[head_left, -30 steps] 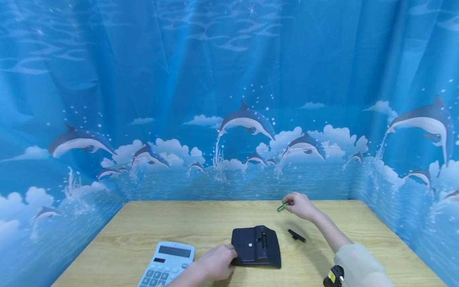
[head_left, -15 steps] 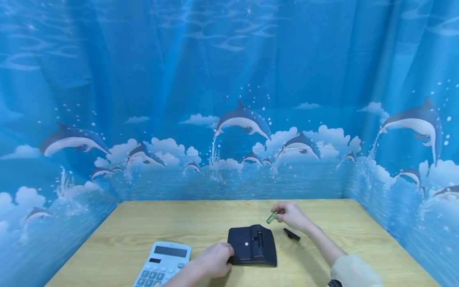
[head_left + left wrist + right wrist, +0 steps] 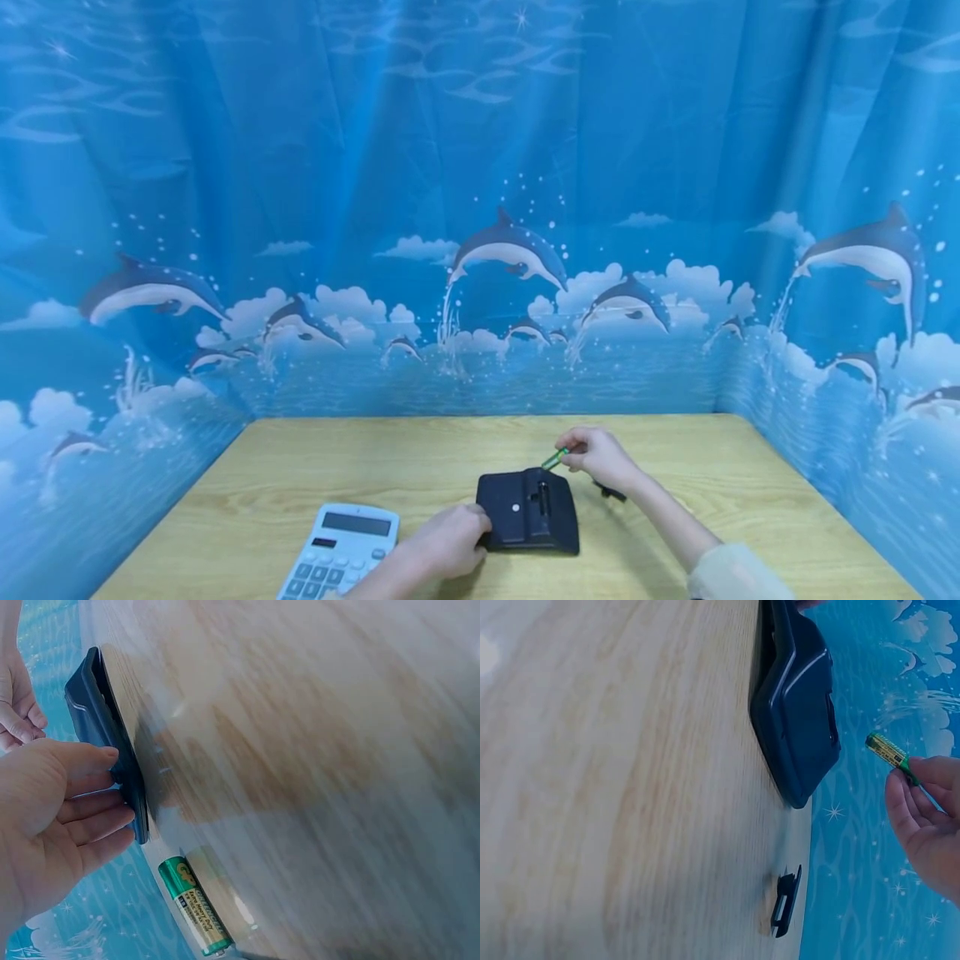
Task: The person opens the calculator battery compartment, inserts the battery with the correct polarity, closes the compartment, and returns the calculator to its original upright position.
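A black device (image 3: 504, 508) lies back side up on the table, its narrow battery compartment (image 3: 543, 497) uncovered. My left hand (image 3: 450, 540) grips its left edge, with thumb and fingers at the rim in the left wrist view. Between the thumb and fingers of my right hand (image 3: 603, 458) is a green and gold battery (image 3: 555, 458), tilted, close to the device's far edge. The right wrist view shows this battery (image 3: 887, 751) raised above the device. Another battery (image 3: 195, 906) lies on the table near my left hand; the head view hides it.
A light blue calculator (image 3: 341, 550) lies at the front left, partly behind my left forearm. The small black battery cover (image 3: 611, 492) rests right of the device, partly hidden by my right wrist. Blue dolphin curtains (image 3: 480, 208) enclose the wooden table (image 3: 360, 458).
My right hand has moved left and lower with the battery, from beyond the cover to the device's far edge. My left hand stays on the device.
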A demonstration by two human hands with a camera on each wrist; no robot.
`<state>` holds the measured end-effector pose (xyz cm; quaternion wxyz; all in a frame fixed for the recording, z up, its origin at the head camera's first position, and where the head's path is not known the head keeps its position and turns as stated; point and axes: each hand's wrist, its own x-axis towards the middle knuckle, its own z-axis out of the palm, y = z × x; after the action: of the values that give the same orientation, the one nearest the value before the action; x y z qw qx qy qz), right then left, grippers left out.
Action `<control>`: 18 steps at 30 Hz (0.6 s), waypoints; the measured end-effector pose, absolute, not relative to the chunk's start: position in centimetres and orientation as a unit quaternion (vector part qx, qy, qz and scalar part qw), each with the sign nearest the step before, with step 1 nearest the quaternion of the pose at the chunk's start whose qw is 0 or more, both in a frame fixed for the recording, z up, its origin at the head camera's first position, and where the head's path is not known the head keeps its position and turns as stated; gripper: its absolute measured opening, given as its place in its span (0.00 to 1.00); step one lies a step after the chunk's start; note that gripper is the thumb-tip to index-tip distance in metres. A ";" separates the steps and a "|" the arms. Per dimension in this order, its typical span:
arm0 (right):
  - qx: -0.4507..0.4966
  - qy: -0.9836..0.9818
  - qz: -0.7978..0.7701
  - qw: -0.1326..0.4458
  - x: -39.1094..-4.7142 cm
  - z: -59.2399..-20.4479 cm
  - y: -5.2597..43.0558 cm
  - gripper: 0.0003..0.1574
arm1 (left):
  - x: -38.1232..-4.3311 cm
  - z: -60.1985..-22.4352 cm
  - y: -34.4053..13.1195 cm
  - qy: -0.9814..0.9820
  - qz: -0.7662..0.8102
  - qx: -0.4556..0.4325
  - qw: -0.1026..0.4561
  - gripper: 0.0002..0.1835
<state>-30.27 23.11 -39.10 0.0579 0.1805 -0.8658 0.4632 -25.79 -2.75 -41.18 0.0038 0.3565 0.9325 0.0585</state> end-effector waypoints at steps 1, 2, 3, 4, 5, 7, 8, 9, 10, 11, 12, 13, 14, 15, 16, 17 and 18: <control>0.178 -0.864 0.468 0.056 -30.2 -39.1 23.1 0.11 | -25.8 -41.2 -2.7 0.932 0.057 0.357 0.003 0.08; 0.176 -0.862 0.472 0.054 -30.2 -39.1 23.0 0.11 | -25.8 -41.2 -2.7 0.932 0.057 0.358 0.002 0.08; 0.174 -0.860 0.477 0.052 -30.1 -39.2 23.0 0.11 | -25.8 -41.2 -2.7 0.932 0.056 0.359 0.000 0.08; 0.174 -0.856 0.483 0.050 -30.0 -39.1 23.0 0.11 | -25.8 -41.2 -2.8 0.931 0.054 0.360 -0.001 0.08; 0.173 -0.855 0.487 0.049 -30.0 -39.1 22.9 0.11 | -25.8 -41.2 -2.8 0.931 0.052 0.361 -0.004 0.08; 0.169 -0.853 0.492 0.047 -29.3 -38.6 22.6 0.11 | -25.8 -41.2 -2.8 0.930 0.050 0.364 -0.008 0.08; 0.167 -0.853 0.493 0.048 -29.2 -38.5 22.5 0.11 | -25.7 -41.2 -2.8 0.929 0.050 0.367 -0.015 0.08; 0.166 -0.853 0.493 0.047 -29.1 -38.5 22.5 0.11 | -25.7 -41.2 -2.8 0.928 0.047 0.370 -0.019 0.08; 0.166 -0.853 0.492 0.047 -29.1 -38.4 22.5 0.11 | -25.7 -41.3 -2.8 0.926 0.044 0.373 -0.025 0.08; 0.165 -0.855 0.489 0.047 -29.0 -38.4 22.5 0.10 | -25.7 -41.3 -2.8 0.925 0.042 0.376 -0.030 0.08; 0.165 -0.857 0.486 0.046 -28.9 -38.4 22.5 0.10 | -25.7 -41.3 -2.8 0.925 0.040 0.376 -0.032 0.08; 0.167 -0.859 0.481 0.046 -28.9 -38.5 22.6 0.09 | -25.6 -41.3 -2.7 0.925 0.037 0.377 -0.037 0.08; 0.171 -0.862 0.476 0.046 -29.3 -38.9 22.8 0.09 | -25.6 -41.4 -2.7 0.925 0.035 0.377 -0.038 0.08; 0.176 -0.864 0.469 0.048 -29.3 -39.0 22.9 0.09 | -25.6 -41.4 -2.7 0.925 0.032 0.376 -0.039 0.08; 0.180 -0.867 0.462 0.049 -29.3 -39.0 22.9 0.09 | -25.6 -41.4 -2.6 0.925 0.031 0.376 -0.041 0.08; 0.184 -0.869 0.457 0.051 -29.3 -39.1 22.9 0.09 | -25.6 -41.4 -2.6 0.926 0.030 0.374 -0.042 0.08; 0.189 -0.870 0.451 0.053 -29.3 -39.2 23.0 0.10 | -25.6 -41.5 -2.5 0.926 0.030 0.374 -0.041 0.08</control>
<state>-29.27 22.95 -39.16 0.0530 0.1892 -0.8704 0.4514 -25.65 -2.53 -41.45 -0.0414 0.3738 0.9261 0.0302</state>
